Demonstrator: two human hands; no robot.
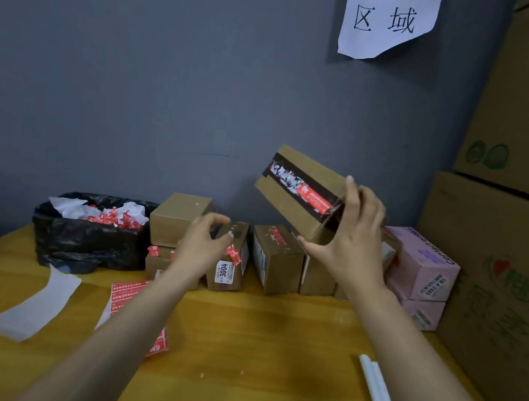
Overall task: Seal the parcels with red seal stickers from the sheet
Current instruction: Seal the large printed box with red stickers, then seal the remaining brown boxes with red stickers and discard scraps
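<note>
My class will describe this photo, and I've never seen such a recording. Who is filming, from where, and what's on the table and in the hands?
There is no machine: a person wears a camera on the head, looking down at their own arms. The right hand grips a tilted parcel, lifted above a row of parcels on the yellow table. The left hand hovers by that row, loosely curled, holding nothing. Also there: a sheet of red stickers, a black bag of scraps and pink boxes.

Brown parcel (299, 201), red seal stickers (314, 200), yellow table (255, 349)
</note>
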